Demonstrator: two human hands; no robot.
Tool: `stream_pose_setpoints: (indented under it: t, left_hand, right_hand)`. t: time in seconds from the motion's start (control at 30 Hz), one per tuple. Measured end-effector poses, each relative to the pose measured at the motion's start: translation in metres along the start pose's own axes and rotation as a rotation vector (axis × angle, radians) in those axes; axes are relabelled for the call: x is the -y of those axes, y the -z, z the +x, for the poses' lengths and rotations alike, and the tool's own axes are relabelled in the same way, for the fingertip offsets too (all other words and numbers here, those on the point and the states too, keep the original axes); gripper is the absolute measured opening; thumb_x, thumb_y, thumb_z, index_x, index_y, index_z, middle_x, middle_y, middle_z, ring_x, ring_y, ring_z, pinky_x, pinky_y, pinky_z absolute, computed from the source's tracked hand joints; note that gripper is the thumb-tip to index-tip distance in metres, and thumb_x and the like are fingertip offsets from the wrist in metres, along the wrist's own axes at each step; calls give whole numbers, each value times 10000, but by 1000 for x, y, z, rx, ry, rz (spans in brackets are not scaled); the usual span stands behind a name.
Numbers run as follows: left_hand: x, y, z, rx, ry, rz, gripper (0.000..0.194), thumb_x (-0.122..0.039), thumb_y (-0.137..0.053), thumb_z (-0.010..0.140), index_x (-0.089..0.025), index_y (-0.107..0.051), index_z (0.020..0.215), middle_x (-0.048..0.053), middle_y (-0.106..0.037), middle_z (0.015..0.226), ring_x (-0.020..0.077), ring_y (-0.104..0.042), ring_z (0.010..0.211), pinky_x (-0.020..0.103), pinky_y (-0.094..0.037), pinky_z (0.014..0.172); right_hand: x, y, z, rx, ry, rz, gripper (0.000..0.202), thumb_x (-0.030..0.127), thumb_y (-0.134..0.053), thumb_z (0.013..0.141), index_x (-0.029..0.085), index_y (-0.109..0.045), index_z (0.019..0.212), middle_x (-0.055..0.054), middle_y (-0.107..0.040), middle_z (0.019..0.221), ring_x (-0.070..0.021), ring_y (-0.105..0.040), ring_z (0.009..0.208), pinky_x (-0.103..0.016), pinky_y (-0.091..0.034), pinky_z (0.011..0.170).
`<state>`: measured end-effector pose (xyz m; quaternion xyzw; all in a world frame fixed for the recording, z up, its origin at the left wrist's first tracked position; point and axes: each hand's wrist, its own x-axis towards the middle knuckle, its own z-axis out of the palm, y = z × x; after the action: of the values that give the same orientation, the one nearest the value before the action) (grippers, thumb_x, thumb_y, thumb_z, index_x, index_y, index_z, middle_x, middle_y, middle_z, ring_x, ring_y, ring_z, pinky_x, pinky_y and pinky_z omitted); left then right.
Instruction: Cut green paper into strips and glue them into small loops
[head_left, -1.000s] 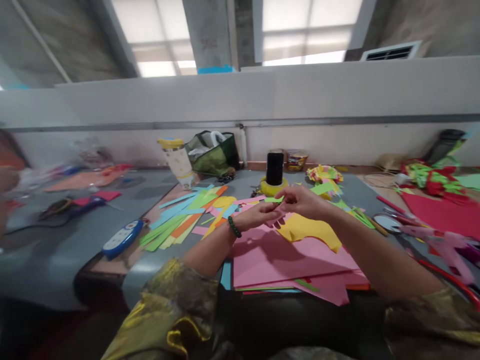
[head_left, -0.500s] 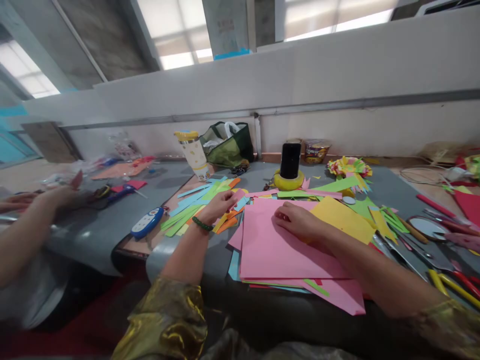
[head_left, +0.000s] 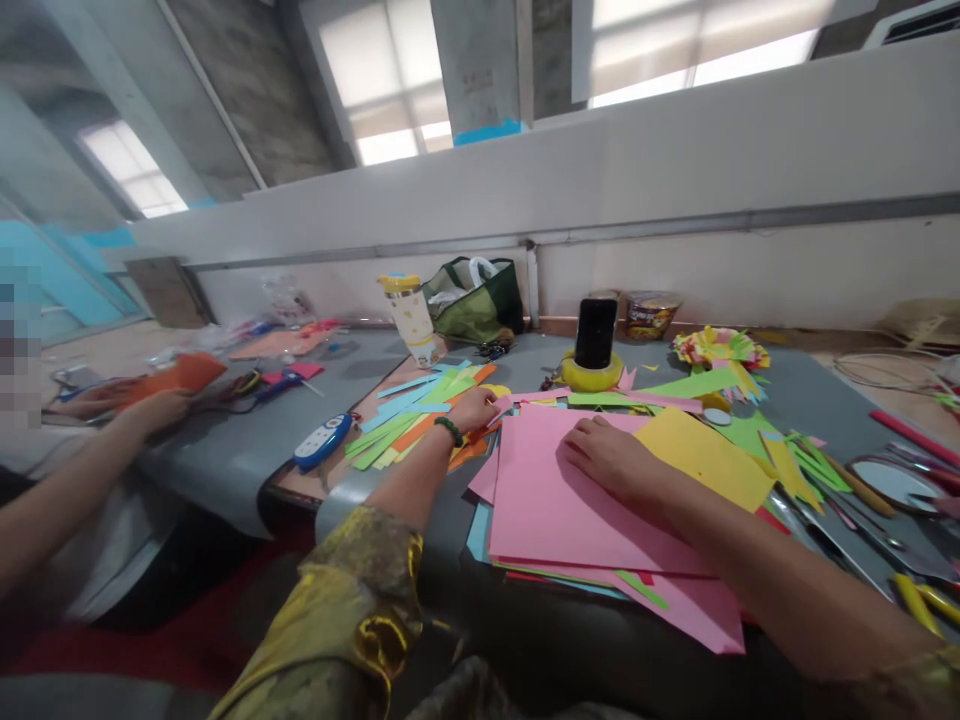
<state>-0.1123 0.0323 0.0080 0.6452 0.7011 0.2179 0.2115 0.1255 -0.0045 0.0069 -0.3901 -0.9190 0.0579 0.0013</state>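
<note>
A stack of pink paper point(head_left: 555, 500) lies in front of me, with a yellow sheet point(head_left: 701, 460) overlapping its right side. My right hand point(head_left: 607, 455) rests on the pink paper, its fingers curled and pressed together; whether they pinch anything is hidden. My left hand point(head_left: 476, 410), with a green bead bracelet at the wrist, is closed on a small pink paper piece point(head_left: 501, 408) near the stack's upper left corner. Green, blue and orange paper strips point(head_left: 412, 415) spread under and left of it.
Behind the paper stand a phone point(head_left: 596, 333) on a yellow tape roll, a cup point(head_left: 411, 322) and a green bag point(head_left: 480, 305). Scissors and pliers point(head_left: 911, 600) lie at right. At left, another person's hands hold orange paper point(head_left: 180, 378).
The view has shifted, so the scene sits further right. My left hand has moved closer to the stack's corner. The person at left now holds orange paper.
</note>
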Motion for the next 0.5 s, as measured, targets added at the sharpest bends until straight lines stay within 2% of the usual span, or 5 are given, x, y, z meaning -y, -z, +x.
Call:
stream_pose_setpoints:
  t: [0.13, 0.23, 0.37, 0.43, 0.5]
  left_hand:
    - [-4, -14, -7, -30, -13, 147, 130, -154, -593, 791, -147, -723, 788, 71, -722, 780, 200, -645, 776, 259, -450, 680]
    - [-5, -14, -12, -50, -7, 251, 249, -250, -520, 887, -154, -746, 844, 106, -742, 872, 229, -666, 881, 278, -473, 741]
    - [10, 11, -11, -118, 33, 397, 309, -215, -436, 948, -152, -709, 1078, 148, -691, 1142, 257, -610, 1117, 322, -468, 903]
    - [25, 30, -8, -128, 72, 472, 294, -187, -449, 956, -132, -667, 1146, 166, -649, 1207, 266, -585, 1156, 373, -463, 958]
    - [40, 46, -3, -104, 93, 541, 290, -274, -544, 946, -155, -609, 1202, 130, -608, 1253, 252, -593, 1122, 440, -494, 944]
  right_hand:
    - [-4, -7, 3, -11, 13, -15, 310, 240, -380, 996, 151, -677, 1000, -145, -635, 1049, -269, -540, 1011, -367, -434, 861]
    - [-5, -9, 3, -24, 9, -25, 300, 233, -388, 990, 150, -676, 999, -151, -637, 1042, -279, -539, 1012, -373, -434, 852]
    - [-5, -8, 2, -21, 19, -21, 297, 221, -388, 986, 158, -678, 980, -145, -641, 1035, -275, -542, 993, -378, -435, 865]
    - [-5, -7, 1, -21, 23, -23, 295, 224, -388, 987, 161, -676, 990, -141, -639, 1050, -270, -541, 1002, -372, -433, 870]
    - [-5, -7, 2, -20, 18, -20, 298, 231, -385, 991, 154, -672, 1010, -146, -635, 1068, -269, -540, 1019, -368, -431, 876]
